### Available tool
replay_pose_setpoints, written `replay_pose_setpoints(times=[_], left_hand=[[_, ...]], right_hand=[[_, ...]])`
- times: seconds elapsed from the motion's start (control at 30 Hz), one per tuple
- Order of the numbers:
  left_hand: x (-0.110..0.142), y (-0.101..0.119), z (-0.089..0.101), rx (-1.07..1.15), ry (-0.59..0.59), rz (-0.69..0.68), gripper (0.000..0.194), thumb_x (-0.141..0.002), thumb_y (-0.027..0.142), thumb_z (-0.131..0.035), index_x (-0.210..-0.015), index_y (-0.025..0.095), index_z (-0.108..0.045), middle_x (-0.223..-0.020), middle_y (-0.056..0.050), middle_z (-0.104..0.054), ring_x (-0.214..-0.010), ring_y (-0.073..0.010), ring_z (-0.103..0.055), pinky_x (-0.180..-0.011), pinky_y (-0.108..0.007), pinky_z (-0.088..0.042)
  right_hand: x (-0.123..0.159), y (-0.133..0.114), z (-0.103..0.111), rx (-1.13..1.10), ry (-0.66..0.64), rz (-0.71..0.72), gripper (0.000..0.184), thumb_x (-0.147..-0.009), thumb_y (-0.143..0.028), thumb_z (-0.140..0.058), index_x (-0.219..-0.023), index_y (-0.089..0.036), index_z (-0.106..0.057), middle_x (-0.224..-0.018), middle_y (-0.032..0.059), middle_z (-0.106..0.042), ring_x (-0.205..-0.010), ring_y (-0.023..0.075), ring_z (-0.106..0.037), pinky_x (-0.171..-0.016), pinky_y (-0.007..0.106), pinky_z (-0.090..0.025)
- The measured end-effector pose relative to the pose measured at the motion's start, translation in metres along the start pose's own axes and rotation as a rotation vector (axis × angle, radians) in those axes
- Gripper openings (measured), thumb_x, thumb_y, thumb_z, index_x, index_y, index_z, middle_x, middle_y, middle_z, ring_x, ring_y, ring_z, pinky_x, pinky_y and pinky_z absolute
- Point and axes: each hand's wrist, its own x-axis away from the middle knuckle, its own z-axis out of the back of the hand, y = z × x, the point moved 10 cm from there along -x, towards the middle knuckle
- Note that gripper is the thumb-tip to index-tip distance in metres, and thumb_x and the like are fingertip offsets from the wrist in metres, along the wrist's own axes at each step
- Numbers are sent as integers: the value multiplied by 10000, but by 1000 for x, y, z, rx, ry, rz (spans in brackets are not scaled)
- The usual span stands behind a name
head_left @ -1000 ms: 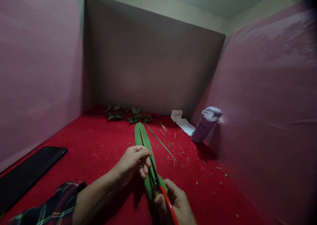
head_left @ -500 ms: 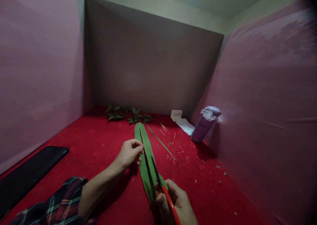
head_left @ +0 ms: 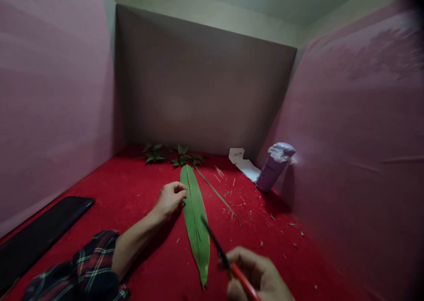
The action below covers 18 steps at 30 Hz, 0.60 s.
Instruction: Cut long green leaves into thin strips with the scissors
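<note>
Head cam: your left hand (head_left: 169, 200)'s curled beside the long green pointed leaf (head_left: 194, 221) on the red surface (head_left: 126, 190), can't tell if pinching; your right hand (head_left: 260, 270) grips black-bladed, red-handled scissors (head_left: 240, 278). Probably cutting stage; another snip needs the leaf steady.

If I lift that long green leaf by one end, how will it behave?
The long green leaf will probably sag, as it looks thin for its length. It should be light, having no visible bulk. It may tear along the middle, where a dark slit-like line shows.
</note>
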Motion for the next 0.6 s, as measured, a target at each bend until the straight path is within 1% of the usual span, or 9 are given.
replay_pose_setpoints(times=[0.07,0.13,0.2,0.27,0.37,0.43,0.5,0.6], left_hand=[[-1,-1,-5,81,-27,74,108,-637,197,-545,-722,145,-503,-603,0,-571,-360,-76,-462,-316,-185,-318],[-4,-1,-9,141,-43,150,111,-643,149,-542,-737,137,-484,-623,-17,-583,-380,-78,-491,-327,-184,-350],[-7,-2,-14,174,-65,241,136,-638,100,-541,-752,128,-473,-642,-36,-593,-412,-88,-526,-350,-186,-382],[-9,-3,-19,176,-86,314,170,-629,64,-534,-772,122,-464,-647,-48,-596,-431,-105,-553,-364,-196,-405],[-9,-5,-22,157,-96,359,203,-618,42,-522,-791,123,-453,-621,-41,-583,-438,-139,-576,-372,-226,-434],[-8,-8,-21,148,-92,359,229,-612,48,-534,-804,133,-444,-621,-32,-580,-443,-153,-586,-375,-240,-444],[-5,-12,-19,141,-93,354,254,-607,61,-556,-814,144,-434,-636,-29,-585,-449,-158,-591,-375,-241,-445],[-1,-19,-19,143,-119,373,265,-609,79,-567,-825,148,-430,-651,-38,-597,-446,-150,-587,-377,-233,-440]], right_hand=[[-14,-24,14,59,100,37,377,-575,-469,-738,-748,-190,-552,-408,-78,-428,-322,49,-339,-321,164,-241],[-39,-42,20,113,151,52,344,-667,-456,-672,-815,-182,-526,-459,-37,-533,-311,61,-403,-293,153,-256],[-70,-53,19,123,151,88,345,-658,-395,-690,-830,-167,-496,-524,-8,-592,-367,94,-513,-306,150,-318],[-101,-49,19,135,167,61,381,-622,-374,-721,-808,-156,-469,-467,-25,-574,-367,119,-551,-347,180,-400],[-134,-34,15,149,177,0,341,-672,-331,-686,-832,-147,-447,-425,-27,-564,-331,152,-557,-325,208,-417],[-143,-27,15,163,203,-21,283,-708,-261,-652,-852,-145,-437,-432,-20,-576,-335,161,-567,-294,192,-396],[-146,-22,13,176,210,-45,222,-727,-195,-618,-846,-145,-438,-464,1,-602,-354,167,-584,-274,178,-382],[-148,-14,8,190,200,-99,188,-729,-155,-599,-832,-144,-442,-513,36,-633,-369,175,-597,-257,171,-366]])
